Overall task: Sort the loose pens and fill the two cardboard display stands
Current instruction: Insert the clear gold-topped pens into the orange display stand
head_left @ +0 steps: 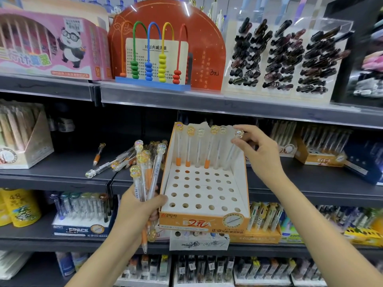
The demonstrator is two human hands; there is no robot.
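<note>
Head view. An orange cardboard display stand (204,221) is shown tilted toward the camera in front of the middle shelf (62,172), its front left corner held by the thumb of the left hand (137,206). Its white insert is pierced by rows of round holes; six pens (199,149) are seated upright in the back row, three with orange grips and three clear, each topped by an iridescent ball. The remaining holes are seen unfilled. The top of the sixth, rightmost pen (234,146) is pinched between the thumb and fingertips of the right hand (259,150). A bundle of pens (146,172) is gripped in the curled fingers of the left hand beside the stand; at least four ball tops are seen above the fist and two tips below it, but an exact count cannot be told. A pile of loose pens (120,160) is laid on the middle shelf behind that hand, with one orange-gripped pen (98,152) lying apart to its left. A second stand like the first (319,160) is seen further right on the same shelf.
</note>
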